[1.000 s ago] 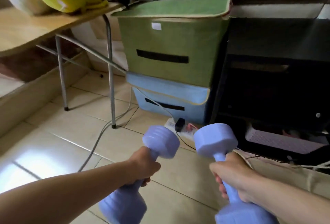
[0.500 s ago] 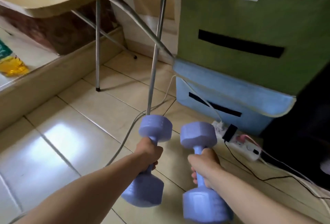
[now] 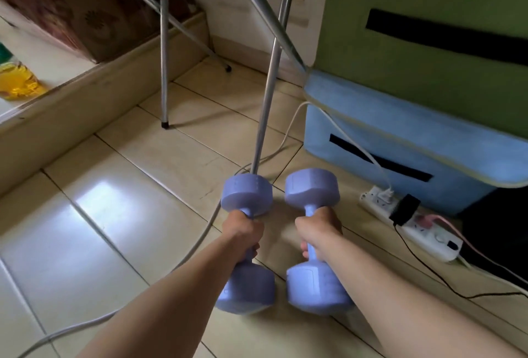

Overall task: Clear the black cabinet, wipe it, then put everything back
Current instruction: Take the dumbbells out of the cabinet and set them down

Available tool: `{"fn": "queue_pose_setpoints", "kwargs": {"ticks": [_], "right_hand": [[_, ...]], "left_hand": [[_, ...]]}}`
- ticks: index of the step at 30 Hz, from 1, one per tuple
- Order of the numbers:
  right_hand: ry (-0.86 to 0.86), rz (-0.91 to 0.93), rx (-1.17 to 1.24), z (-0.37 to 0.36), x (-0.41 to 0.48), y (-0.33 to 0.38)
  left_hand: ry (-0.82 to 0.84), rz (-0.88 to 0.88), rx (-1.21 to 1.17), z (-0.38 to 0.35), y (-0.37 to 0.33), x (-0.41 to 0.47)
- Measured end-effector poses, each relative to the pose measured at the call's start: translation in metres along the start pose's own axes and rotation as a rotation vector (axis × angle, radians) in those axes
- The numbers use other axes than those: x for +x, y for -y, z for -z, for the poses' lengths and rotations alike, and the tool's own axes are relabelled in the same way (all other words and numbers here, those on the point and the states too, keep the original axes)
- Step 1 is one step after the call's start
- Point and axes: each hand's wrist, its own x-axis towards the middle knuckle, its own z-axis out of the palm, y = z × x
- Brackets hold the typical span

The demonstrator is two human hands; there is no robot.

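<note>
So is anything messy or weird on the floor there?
A bit messy. A white power strip lies loose on the tiled floor beside the blue fabric box. A grey cable runs right past the purple dumbbell gripped by the left hand, so it might get squashed. Nothing looks spilled or broken.

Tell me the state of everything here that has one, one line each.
left hand, grips the left dumbbell by its handle
right hand, grips the right dumbbell by its handle
power strip, on the floor, white plug and black adapter in it
blue box, flap lid down, green box stacked on it
</note>
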Motion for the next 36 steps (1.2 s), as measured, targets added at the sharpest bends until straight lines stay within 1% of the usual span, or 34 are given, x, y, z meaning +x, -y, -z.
{"fn": "queue_pose_setpoints", "kwargs": {"ticks": [10,15,18,21,26,30,36], "right_hand": [[0.054,0.001,0.014,-0.021,0.013,0.009],[0.088,-0.015,0.022,-0.031,0.015,0.012],[0.092,0.000,-0.007,-0.033,0.014,0.015],[0.117,0.019,-0.094,-0.036,0.011,0.017],[0.132,0.048,-0.208,-0.036,0.006,0.022],[0.077,0.093,-0.263,-0.040,0.003,0.022],[0.071,0.093,-0.240,-0.042,0.001,0.021]], "left_hand": [[0.019,-0.030,-0.021,-0.004,-0.006,0.014],[0.002,-0.020,-0.020,0.002,-0.007,0.018],[-0.002,-0.013,-0.018,0.007,-0.009,0.019],[-0.008,-0.018,-0.020,0.011,-0.008,0.019],[-0.066,-0.039,0.043,0.014,-0.009,0.014],[-0.096,-0.066,0.107,0.016,-0.011,0.011],[-0.122,-0.095,0.255,0.018,-0.015,0.007]]}}
